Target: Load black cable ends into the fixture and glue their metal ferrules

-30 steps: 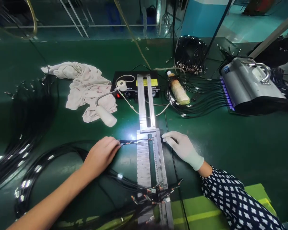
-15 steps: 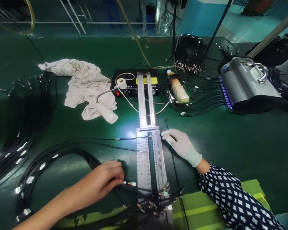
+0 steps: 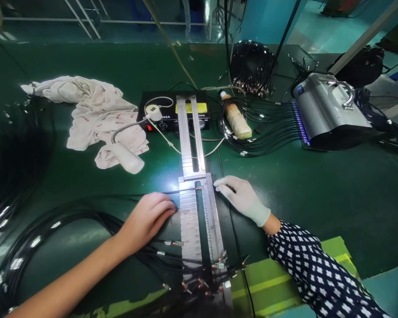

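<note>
My left hand [image 3: 152, 216], bare, pinches a thin black cable near its stripped end [image 3: 183, 210], at the left edge of a slotted metal fixture [image 3: 191, 238]. My right hand [image 3: 243, 199], in a white glove, has thumb and forefinger drawn together against or just beside the fixture's right edge; what they hold, if anything, is hidden. Another cable end [image 3: 199, 188] lies across the slot under a bright light. Below my left hand, a bundle of black cables [image 3: 159, 260] reaches over the fixture's near part, with bared wire ends and small connectors.
Behind the fixture stand a black control box [image 3: 159, 123], a crumpled white cloth [image 3: 96, 119] and a wrapped bottle [image 3: 237, 117]. A silver machine [image 3: 331, 110] with purple light has cables running into it. Coiled cables [image 3: 254, 66] lie farther back. Green matting [image 3: 268, 287] covers the near edge.
My left hand has let go of a lower cable and moved up to another cable end. My right hand keeps its place by the fixture. The whole view has shifted slightly.
</note>
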Action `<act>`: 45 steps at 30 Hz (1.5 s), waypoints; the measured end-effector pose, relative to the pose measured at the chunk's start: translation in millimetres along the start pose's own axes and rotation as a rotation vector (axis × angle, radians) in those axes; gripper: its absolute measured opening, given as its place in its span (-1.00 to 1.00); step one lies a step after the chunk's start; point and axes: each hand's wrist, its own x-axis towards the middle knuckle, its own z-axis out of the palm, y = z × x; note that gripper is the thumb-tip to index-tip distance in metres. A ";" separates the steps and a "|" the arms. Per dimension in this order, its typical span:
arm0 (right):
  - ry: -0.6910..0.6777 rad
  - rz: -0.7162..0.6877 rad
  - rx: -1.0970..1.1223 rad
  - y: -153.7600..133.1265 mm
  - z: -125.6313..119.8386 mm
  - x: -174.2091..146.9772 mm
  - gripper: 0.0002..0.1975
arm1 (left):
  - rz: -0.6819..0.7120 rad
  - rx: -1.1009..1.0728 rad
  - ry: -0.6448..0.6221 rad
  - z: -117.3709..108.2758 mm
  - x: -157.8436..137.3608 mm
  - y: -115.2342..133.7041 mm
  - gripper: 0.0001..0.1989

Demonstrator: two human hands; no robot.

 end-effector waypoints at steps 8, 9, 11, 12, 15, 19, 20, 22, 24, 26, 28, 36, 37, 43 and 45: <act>-0.005 -0.017 -0.021 1.1 1.0 0.0 -0.82 | -0.047 0.396 0.102 -24.8 -36.8 -32.8 -0.84; 0.001 -0.020 -0.025 1.2 1.3 0.0 -0.82 | -0.041 0.360 0.093 -20.9 -34.2 -27.7 -0.81; 0.015 -0.021 -0.030 1.4 1.9 0.1 -0.83 | -0.021 0.233 0.069 -10.0 -24.6 -15.6 -0.76; 0.022 -0.022 -0.030 1.5 2.1 0.1 -0.82 | -0.021 0.163 0.060 -4.5 -18.7 -10.0 -0.77; 0.023 -0.026 -0.028 1.8 2.3 0.2 -0.82 | -0.045 0.017 0.039 5.5 -1.5 -0.2 -0.85; 0.016 -0.026 -0.017 2.2 1.7 0.4 -0.82 | -0.035 -0.076 0.044 4.5 14.9 2.5 -0.86; 0.015 -0.028 -0.012 2.3 1.5 0.5 -0.82 | -0.019 -0.064 0.052 4.5 18.4 3.1 -0.84; 0.016 -0.033 -0.007 2.2 1.2 0.6 -0.83 | 0.028 0.030 0.073 7.2 24.9 4.5 -0.79; 0.010 -0.032 -0.006 1.6 0.7 0.7 -0.82 | 0.057 0.155 0.098 12.8 29.8 5.3 -0.77; -0.002 -0.026 -0.008 0.5 0.0 1.0 -0.81 | 0.049 0.231 0.125 19.1 32.5 5.0 -0.75; -0.013 -0.021 -0.013 -0.5 -0.7 1.5 -0.81 | 0.039 0.273 0.139 23.7 33.6 4.2 -0.73; -0.025 -0.012 -0.002 0.0 -1.5 2.3 -0.82 | 0.144 0.316 0.116 20.2 41.8 5.7 -0.76; -0.025 -0.012 -0.001 0.0 -1.4 2.3 -0.82 | 0.155 0.299 0.116 18.7 43.4 6.0 -0.77; -0.027 -0.013 0.011 -1.6 -1.8 2.9 -0.82 | 0.100 0.269 0.135 11.7 34.5 6.2 -0.72; -0.030 -0.014 0.015 -1.9 -1.8 3.4 -0.82 | 0.068 0.278 0.094 11.4 25.7 5.3 -0.64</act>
